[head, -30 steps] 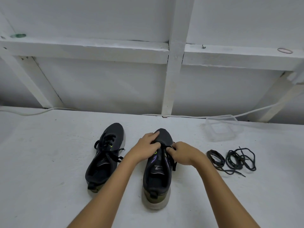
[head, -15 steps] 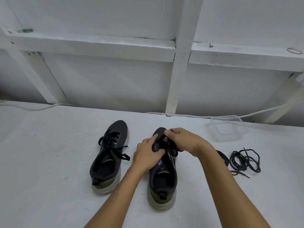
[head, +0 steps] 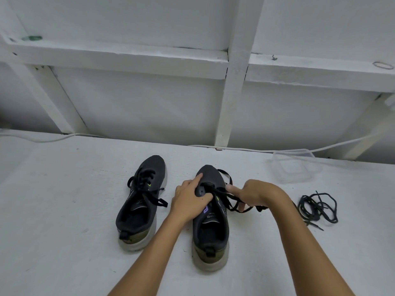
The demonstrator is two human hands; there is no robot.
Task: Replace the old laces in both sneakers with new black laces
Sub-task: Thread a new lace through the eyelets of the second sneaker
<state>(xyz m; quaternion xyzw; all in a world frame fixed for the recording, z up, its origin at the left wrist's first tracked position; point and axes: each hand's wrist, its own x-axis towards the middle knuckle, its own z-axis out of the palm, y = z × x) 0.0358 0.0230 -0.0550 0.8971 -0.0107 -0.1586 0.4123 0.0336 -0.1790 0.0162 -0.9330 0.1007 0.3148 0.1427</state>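
- The right sneaker point(head: 210, 218) stands on the white table point(head: 64, 210), toe pointing away from the person.
- The left hand point(head: 190, 201) grasps this sneaker at its left side, near the toe.
- The right hand point(head: 254, 193), just right of this sneaker, pinches the old lace point(head: 229, 196), which runs out from the eyelets.
- The left sneaker point(head: 142, 201), laced, stands beside it on the left.
- The new black laces point(head: 318, 207) lie well to its right; a clear plastic box point(head: 294, 167) is behind them.

I saw open table point(head: 64, 210) left of the left sneaker point(head: 142, 201) and a narrow lane between it and the right sneaker point(head: 210, 218), while on the right the coiled new laces point(head: 318, 207) and a clear plastic container point(head: 294, 166) blocked my way.
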